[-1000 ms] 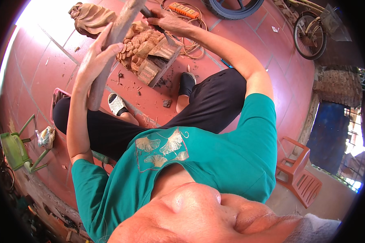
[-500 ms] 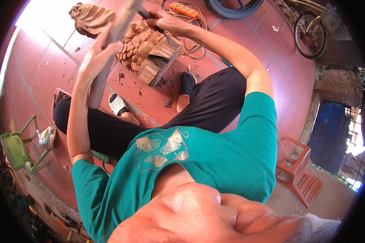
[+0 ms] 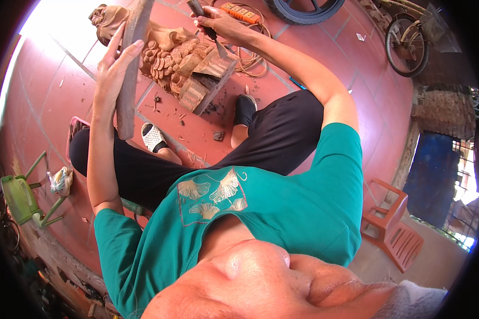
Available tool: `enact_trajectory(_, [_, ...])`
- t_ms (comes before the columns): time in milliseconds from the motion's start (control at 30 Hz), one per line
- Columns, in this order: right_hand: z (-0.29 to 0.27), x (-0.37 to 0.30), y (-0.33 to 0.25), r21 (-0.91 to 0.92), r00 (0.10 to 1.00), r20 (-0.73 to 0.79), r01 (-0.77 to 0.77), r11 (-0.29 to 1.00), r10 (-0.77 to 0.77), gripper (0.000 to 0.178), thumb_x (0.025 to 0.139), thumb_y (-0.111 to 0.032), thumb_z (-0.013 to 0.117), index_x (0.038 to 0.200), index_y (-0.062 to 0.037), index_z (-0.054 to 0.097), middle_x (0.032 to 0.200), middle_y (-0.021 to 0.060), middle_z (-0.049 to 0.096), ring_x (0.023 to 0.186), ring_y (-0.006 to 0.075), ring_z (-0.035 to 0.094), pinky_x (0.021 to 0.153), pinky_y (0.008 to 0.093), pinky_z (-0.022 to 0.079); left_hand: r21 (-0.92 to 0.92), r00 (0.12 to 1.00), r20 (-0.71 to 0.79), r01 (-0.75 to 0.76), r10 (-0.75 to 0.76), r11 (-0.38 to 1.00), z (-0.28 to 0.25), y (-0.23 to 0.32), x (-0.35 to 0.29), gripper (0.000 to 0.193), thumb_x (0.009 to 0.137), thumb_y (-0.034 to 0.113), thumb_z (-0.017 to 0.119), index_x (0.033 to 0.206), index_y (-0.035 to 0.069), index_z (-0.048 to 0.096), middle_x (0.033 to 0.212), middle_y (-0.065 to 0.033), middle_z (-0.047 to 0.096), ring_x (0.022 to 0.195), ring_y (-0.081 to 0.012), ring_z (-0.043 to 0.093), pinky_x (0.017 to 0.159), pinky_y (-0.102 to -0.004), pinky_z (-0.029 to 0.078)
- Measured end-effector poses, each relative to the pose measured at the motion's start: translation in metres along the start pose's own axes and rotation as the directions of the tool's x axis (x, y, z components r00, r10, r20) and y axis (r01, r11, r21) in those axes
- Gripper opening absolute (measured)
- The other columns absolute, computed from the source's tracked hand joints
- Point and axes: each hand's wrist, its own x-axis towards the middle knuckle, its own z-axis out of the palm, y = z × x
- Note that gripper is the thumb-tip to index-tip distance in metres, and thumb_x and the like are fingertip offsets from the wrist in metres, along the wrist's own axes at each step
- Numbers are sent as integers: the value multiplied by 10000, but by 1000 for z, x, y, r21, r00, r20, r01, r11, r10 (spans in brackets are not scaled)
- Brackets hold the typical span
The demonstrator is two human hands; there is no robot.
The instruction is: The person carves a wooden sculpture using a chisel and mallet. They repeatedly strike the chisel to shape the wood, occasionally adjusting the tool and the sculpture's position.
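Note:
My left hand (image 3: 110, 69) is wrapped around a long, rough wooden club (image 3: 126, 101), which stands out above and below it. In my right hand (image 3: 223, 25) is a chisel (image 3: 220, 47) with a dark handle, its flat blade pointing down at the base end of a brown wood carving (image 3: 167, 59). Whether the edge touches the wood is hard to tell. The carving lies on its side, with a heap of round, coin-like shapes and flowing folds cut into it. The club crosses in front of part of the carving, apart from the chisel.
Wood chips and a dark lump (image 3: 219, 136) lie on the red tiled floor (image 3: 282, 154). Beyond my right hand are an orange power strip (image 3: 240, 11), its coiled cord and a wheel (image 3: 306, 11). A green stool (image 3: 21, 199) is at left, a brown plastic chair (image 3: 391, 226) at right.
The club has swung left, away from the chisel handle, where its upper end was close by. My left hand moved left with it. The chisel has shifted slightly, and more of its handle shows.

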Motion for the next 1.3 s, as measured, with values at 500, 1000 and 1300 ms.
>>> enact_trajectory(500, [13, -1, -9, -180, 999, 40, -10, 984, 17, 332, 1053, -279, 549, 1267, -26, 557, 952, -6, 541, 863, 81, 515, 799, 258, 448, 312, 985, 143, -142, 101, 939, 2, -11, -4, 796, 874, 296, 758, 1540, 55, 395, 1082, -156, 700, 790, -150, 673, 680, -306, 545])
enact_trajectory(1000, [15, -5, -9, -286, 997, 75, 27, 958, -6, 331, 1047, -301, 557, 1244, -35, 538, 932, 22, 535, 860, 93, 522, 779, 285, 454, 362, 986, 142, -133, 87, 923, 5, -18, -4, 805, 874, 380, 733, 1520, 23, 413, 1222, -213, 657, 1072, -195, 641, 903, -350, 514])
enact_trajectory(1300, [12, 2, -8, -250, 991, 130, 15, 968, 18, 277, 1057, -265, 545, 1221, -41, 549, 900, -17, 513, 811, 68, 496, 767, 255, 454, 198, 998, 35, 39, -47, 979, 6, 1, -5, 788, 892, 323, 715, 1543, 33, 379, 1244, -195, 650, 1044, -188, 646, 911, -337, 516])
